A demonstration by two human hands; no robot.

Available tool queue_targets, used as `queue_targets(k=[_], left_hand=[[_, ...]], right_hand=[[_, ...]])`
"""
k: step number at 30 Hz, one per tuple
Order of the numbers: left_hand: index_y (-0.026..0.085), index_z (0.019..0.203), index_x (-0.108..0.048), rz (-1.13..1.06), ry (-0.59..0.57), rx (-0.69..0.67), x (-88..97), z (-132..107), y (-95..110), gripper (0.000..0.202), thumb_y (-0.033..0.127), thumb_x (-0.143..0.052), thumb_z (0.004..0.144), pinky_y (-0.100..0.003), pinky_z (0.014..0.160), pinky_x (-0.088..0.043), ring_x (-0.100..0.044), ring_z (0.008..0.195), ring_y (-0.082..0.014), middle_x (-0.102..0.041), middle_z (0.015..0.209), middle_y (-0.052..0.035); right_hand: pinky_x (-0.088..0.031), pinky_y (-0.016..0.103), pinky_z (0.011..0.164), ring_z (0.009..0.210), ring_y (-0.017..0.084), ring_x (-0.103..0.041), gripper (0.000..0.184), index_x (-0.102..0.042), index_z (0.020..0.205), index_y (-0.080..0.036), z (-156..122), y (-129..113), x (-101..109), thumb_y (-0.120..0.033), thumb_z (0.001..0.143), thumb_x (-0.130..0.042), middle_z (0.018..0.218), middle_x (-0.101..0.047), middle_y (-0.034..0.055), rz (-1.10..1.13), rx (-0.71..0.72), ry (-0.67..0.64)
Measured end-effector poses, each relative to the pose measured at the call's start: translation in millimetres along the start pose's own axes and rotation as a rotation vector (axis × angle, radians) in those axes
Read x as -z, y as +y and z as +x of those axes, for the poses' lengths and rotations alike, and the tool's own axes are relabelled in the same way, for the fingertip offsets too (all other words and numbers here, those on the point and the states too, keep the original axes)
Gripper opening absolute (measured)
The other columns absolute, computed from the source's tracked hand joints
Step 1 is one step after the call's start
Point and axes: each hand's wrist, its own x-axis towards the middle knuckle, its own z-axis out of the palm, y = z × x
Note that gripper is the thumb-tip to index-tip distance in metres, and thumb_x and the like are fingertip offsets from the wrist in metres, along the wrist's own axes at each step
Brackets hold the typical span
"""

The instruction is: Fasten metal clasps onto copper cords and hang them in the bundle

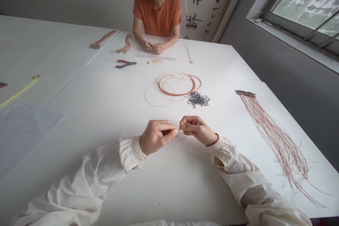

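Note:
My left hand (156, 136) and my right hand (197, 130) meet just above the white table (111, 113), both pinched on a thin thread (180, 137) that loops faintly between them. Cream sleeves cover both my arms. Beyond my hands lies a coil of orange cord (177, 84), and beside it a small heap of dark metal hooks (198, 99).
A long bundle of reddish cords (275, 137) fans out at the right. Across the table sits a person in an orange shirt (157, 12), hands together, with red pliers (125, 64), a ruler (155, 57) and more cord bundles (124, 46) nearby. A yellow cord (18, 93) lies far left.

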Motion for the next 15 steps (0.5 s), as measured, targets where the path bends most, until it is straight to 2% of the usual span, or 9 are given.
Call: queue_targets(k=[4, 7, 9, 12, 15], left_hand=[[0.013, 0.073, -0.072, -0.078, 0.001, 0.065, 1.0, 0.2, 1.4, 0.019, 0.018, -0.061, 0.087, -0.019, 0.045, -0.044, -0.053, 0.044, -0.0074, -0.061, 0.060, -0.0012], [0.012, 0.073, -0.071, -0.110, 0.041, 0.119, 2.5, 1.6, 0.6, 0.018, 0.019, -0.061, 0.087, -0.018, 0.044, -0.045, -0.053, 0.045, -0.0074, -0.062, 0.062, -0.0014], [0.012, 0.071, -0.071, -0.098, 0.081, 0.135, 4.0, 3.0, -1.0, 0.019, 0.020, -0.062, 0.086, -0.018, 0.045, -0.045, -0.052, 0.046, -0.0075, -0.061, 0.061, -0.0009], [0.013, 0.070, -0.070, -0.027, 0.121, 0.126, 5.9, 4.9, -4.0, 0.019, 0.020, -0.062, 0.085, -0.019, 0.046, -0.045, -0.052, 0.047, -0.0078, -0.060, 0.061, -0.0006], [0.014, 0.064, -0.068, 0.079, 0.098, 0.096, 5.6, 5.4, -6.4, 0.023, 0.019, -0.061, 0.085, -0.019, 0.047, -0.043, -0.049, 0.047, -0.0079, -0.057, 0.057, 0.0005]], right_hand=[[-0.020, 0.024, 0.049, 0.049, 0.006, -0.029, 0.021, -0.058, 0.079, -0.015, -0.8, 2.8, -5.4, -0.030, 0.076, -0.072, 0.058, -0.040, -0.0055, 0.021, 0.005, -0.028], [-0.024, 0.023, 0.047, 0.049, 0.007, -0.035, 0.020, -0.057, 0.080, -0.016, -3.6, 5.5, -13.6, -0.033, 0.080, -0.069, 0.057, -0.043, -0.0053, -0.052, 0.088, 0.036], [-0.030, 0.024, 0.048, 0.052, 0.009, -0.041, 0.020, -0.058, 0.079, -0.017, -7.3, 5.8, -19.8, -0.034, 0.083, -0.066, 0.060, -0.050, -0.0026, -0.195, 0.178, 0.120], [-0.038, 0.026, 0.055, 0.058, 0.012, -0.047, 0.015, -0.062, 0.079, -0.017, -14.5, 2.8, -27.7, -0.030, 0.087, -0.061, 0.067, -0.057, 0.0013, -0.526, 0.335, 0.251], [-0.041, 0.028, 0.059, 0.059, 0.013, -0.046, 0.011, -0.065, 0.082, -0.019, -20.6, -2.5, -32.0, -0.023, 0.088, -0.056, 0.070, -0.059, 0.0026, -0.795, 0.449, 0.276]])
